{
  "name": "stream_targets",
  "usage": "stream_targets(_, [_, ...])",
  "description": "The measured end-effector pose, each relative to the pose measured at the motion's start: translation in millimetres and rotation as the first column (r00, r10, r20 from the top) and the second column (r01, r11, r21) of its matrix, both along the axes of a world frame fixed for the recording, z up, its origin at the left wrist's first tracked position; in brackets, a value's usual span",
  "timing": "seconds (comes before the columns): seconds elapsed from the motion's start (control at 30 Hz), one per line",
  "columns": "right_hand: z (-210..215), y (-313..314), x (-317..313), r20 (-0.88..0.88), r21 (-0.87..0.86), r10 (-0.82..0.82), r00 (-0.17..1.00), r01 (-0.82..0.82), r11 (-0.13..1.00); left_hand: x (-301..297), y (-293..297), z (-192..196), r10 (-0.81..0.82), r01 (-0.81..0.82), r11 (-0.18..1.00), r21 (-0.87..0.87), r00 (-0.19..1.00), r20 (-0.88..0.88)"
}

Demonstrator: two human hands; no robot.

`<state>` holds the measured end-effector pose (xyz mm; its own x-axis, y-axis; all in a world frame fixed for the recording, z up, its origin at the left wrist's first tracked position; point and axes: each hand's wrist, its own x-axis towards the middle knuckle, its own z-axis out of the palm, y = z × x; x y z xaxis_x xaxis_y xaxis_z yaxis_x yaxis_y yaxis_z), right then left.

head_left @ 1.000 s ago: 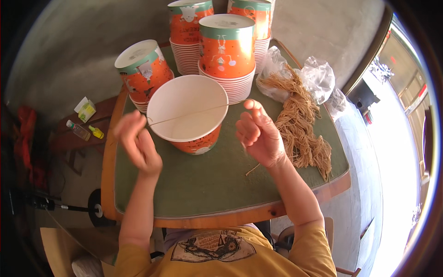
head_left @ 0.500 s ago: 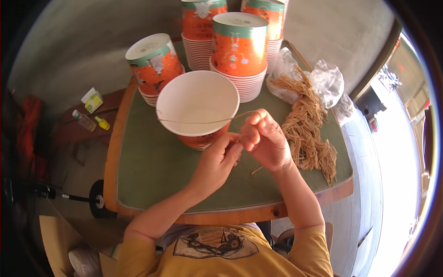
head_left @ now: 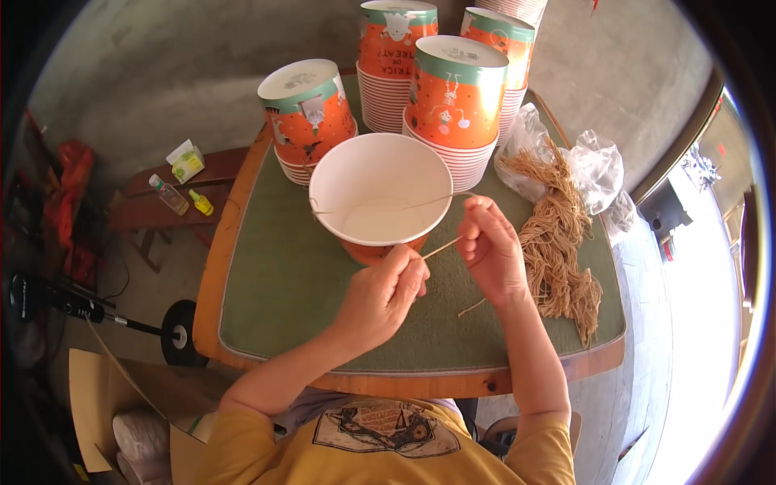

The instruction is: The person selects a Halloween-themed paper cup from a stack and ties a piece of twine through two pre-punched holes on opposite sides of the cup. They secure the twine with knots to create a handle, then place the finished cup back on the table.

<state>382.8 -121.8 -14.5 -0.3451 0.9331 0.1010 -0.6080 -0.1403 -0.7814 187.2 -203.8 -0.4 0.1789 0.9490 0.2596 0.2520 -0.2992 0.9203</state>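
An orange paper bucket (head_left: 381, 166) with a white inside stands upright before me, its mouth facing up. A thin tan cord (head_left: 441, 247) is stretched between my hands, and a loop of it runs across the bucket's mouth from its left rim. My left hand (head_left: 386, 291), at the near side of the bucket, is closed on the cord. Just right of the rim, my right hand (head_left: 491, 246) pinches the same cord between thumb and fingers. A loose cord end (head_left: 471, 308) shows left of my right wrist. To the right lies a bundle of tan cords (head_left: 558, 242).
Stacks of upturned orange buckets (head_left: 457, 89) stand at the back of the green-topped table (head_left: 283, 315). Clear plastic bags (head_left: 594, 170) lie behind the cords. Left of the table, a dark red bench (head_left: 133, 212) holds small bottles. An open cardboard box (head_left: 97, 420) sits at lower left.
My hands have drawn apart, so a taut stretch of cord now shows between them. The whole view has shifted, with the table and buckets appearing slightly farther right.
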Motion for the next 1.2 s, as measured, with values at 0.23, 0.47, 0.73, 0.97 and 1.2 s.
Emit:
stream_targets(0.23, [9.4, -8.0, -15.3, 0.457, 0.481, -0.584, 0.671, 0.366, 0.797, -16.1, -12.1, 26.5, 0.054, -0.054, 0.999, 0.005, 0.985, -0.166])
stream_targets(0.47, [26.4, -46.6, -22.0, 0.561, 0.536, -0.121, 0.819, -0.248, 0.807, -20.7, -10.5, 45.9, -0.006, -0.004, 0.999, -0.039, 0.966, -0.260])
stream_targets(0.73, [31.2, -37.0, -13.9, 0.511, 0.478, -0.196, 0.837, -0.088, 0.874, -11.9, -3.3, 43.1, 0.317, -0.074, 0.855, 0.513, 0.858, -0.405])
stream_targets(0.97, [38.2, -26.1, -6.7, 0.295, 0.296, -0.296, 0.908, 0.208, 0.932, -9.8, 17.4, 31.6, 0.416, 0.001, 0.788, 0.616, 0.736, -0.533])
stream_targets(1.2, [24.2, -14.7, 6.1, 0.237, 0.302, -0.365, 0.900, 0.289, 0.909, -66.8, 11.4, 46.2, 0.482, 0.088, 0.763, 0.640, 0.583, -0.654])
